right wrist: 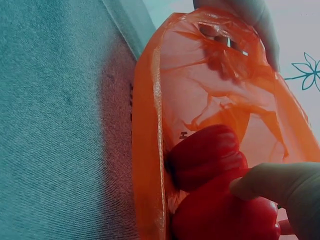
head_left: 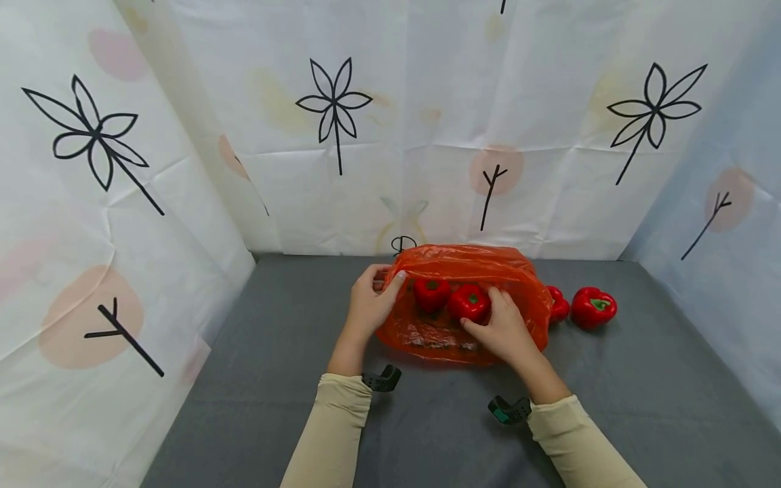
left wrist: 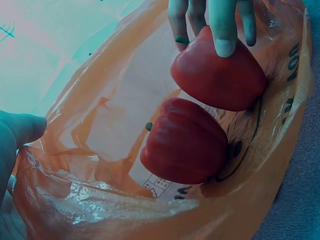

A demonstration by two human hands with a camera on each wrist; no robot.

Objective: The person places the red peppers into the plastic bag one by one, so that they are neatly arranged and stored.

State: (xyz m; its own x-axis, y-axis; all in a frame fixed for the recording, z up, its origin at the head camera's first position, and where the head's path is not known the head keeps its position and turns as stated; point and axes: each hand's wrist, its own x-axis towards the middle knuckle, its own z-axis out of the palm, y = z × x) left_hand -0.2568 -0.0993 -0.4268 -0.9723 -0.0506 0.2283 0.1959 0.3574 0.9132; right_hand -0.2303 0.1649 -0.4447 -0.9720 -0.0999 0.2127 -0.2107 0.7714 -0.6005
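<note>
An orange plastic bag [head_left: 421,335] lies on the table with its mouth spread toward me. Inside it sit two red bell peppers, the left pepper [head_left: 430,294] and the right pepper [head_left: 469,303], side by side. My left hand [head_left: 371,301] grips the bag's left edge, thumb inside the rim and fingers behind the plastic. Reaching into the bag, my right hand [head_left: 503,325] holds the right pepper between thumb and fingers. In the left wrist view, the fingers [left wrist: 222,25] of that hand curve over the pepper [left wrist: 220,72], while the other pepper [left wrist: 185,142] stands apart from the hands.
Right of the bag, one more red bell pepper [head_left: 593,308] lies on the grey table [head_left: 268,407]. Another pepper [head_left: 558,305] is partly hidden by the bag's right side. Patterned white cloth [head_left: 403,122] hangs behind and along both sides of the table.
</note>
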